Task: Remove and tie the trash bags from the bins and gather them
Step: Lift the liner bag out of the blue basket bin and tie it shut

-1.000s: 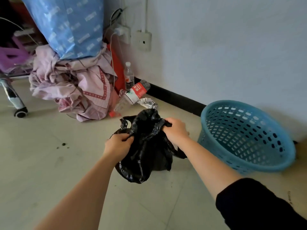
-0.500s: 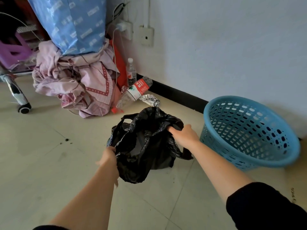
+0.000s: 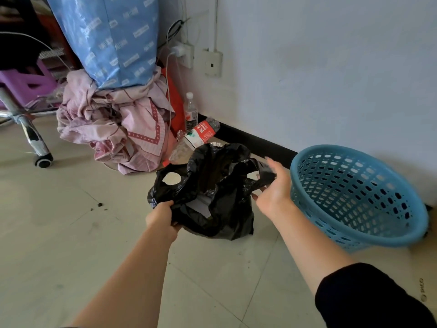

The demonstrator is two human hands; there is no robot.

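Tying step. Black trash bag (image 3: pixel 233 220) on floor beside blue bin (image 3: pixel 369 241), mouth open. Left hand (image 3: pixel 162 217) grips its rim, right hand (image 3: pixel 275 191) pinches handle loop. Next: cross handles, knot.

Head-worn view, downward onto near floor (image 3: pixel 59 233)

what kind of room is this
Probably a lived-in room at home, perhaps a bedroom or study corner: a heap of pink cloth on the tiled floor, a wheeled chair base, a charger in a wall socket, and a blue bin beside the black trash bag.
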